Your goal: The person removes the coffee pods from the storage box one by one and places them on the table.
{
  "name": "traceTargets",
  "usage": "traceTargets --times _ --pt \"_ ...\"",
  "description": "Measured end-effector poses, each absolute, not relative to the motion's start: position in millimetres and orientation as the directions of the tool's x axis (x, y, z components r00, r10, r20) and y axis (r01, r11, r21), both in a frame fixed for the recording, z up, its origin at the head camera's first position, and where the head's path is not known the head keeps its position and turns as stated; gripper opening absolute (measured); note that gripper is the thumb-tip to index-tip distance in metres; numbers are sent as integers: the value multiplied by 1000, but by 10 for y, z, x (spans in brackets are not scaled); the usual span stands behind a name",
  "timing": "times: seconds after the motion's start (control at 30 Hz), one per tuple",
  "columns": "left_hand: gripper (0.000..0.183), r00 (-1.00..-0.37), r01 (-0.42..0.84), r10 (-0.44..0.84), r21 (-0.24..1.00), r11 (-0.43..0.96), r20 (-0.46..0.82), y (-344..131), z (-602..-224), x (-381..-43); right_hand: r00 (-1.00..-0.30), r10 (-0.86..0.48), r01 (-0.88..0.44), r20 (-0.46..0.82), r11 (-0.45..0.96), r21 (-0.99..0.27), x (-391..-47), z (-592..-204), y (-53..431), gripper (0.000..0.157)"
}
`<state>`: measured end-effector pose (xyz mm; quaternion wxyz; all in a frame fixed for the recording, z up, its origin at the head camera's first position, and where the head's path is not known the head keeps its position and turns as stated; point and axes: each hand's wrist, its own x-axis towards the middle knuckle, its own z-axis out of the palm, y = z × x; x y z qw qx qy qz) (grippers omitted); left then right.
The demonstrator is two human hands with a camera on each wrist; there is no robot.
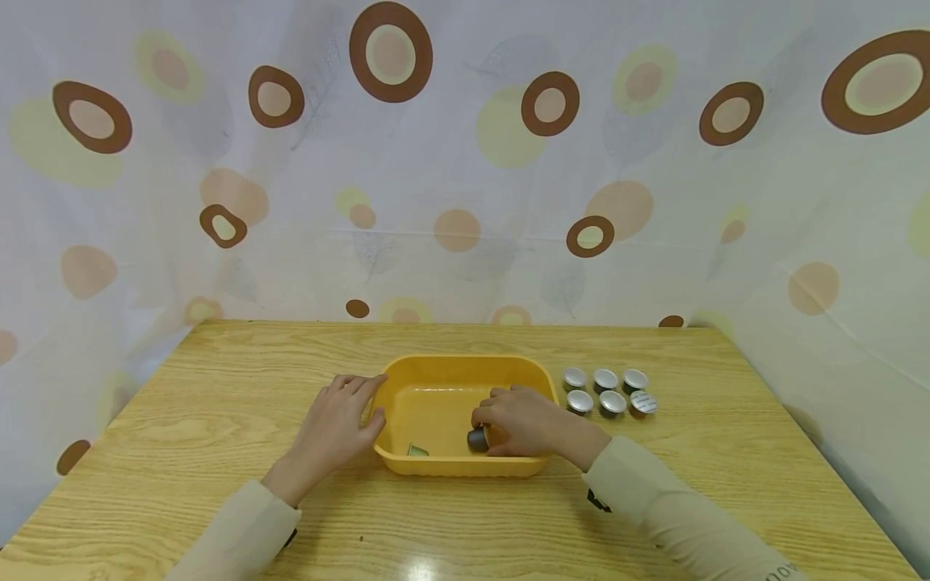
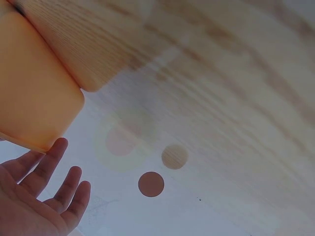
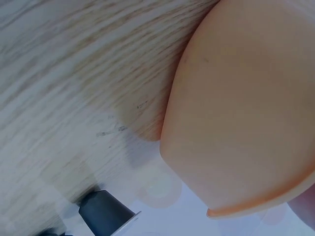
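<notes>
A yellow rectangular tub (image 1: 436, 464) sits on the table. My right hand (image 1: 526, 420) reaches in over its right side, and its curled fingers and thumb pinch a dark coffee capsule (image 1: 476, 440) low in the tub. A green coffee capsule (image 1: 417, 451) lies at the front left inside, partly hidden by the front wall. On the tub's left rim rests my left hand (image 1: 337, 420), fingers loosely spread. In the left wrist view a fingertip (image 2: 60, 143) touches the rim. The right wrist view shows mostly the tub's outer wall (image 3: 236, 108).
Right of the tub, several coffee capsules (image 1: 613, 403) stand lid up in two rows on the wooden table (image 1: 218, 403). One black capsule (image 3: 104, 214) shows near the tub in the right wrist view. A patterned curtain (image 1: 465, 177) hangs behind the table.
</notes>
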<state>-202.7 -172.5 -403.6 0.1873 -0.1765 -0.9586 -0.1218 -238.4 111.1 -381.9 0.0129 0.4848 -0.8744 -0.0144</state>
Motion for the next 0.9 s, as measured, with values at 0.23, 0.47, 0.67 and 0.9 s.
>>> traceTargets --times 0.23,0.47,0.67,0.9 --pt "44 -865 386 293 167 907 408 -1723 -4023 -2022 -520 -854 -853 39 521 33 -2395 -3833 1121 32" --pt "44 -865 386 293 168 907 408 -1721 -4017 -2016 -528 -849 -849 28 528 -2 -2396 -3825 1129 32" --pt "44 -868 384 291 174 907 404 -1719 -4021 -2011 -549 -835 -835 30 547 -53 -2383 -3781 1146 33" --pt "44 -865 389 293 175 904 408 -1719 -4021 -2009 -553 -831 -831 61 545 -110 -2392 -3731 1188 26"
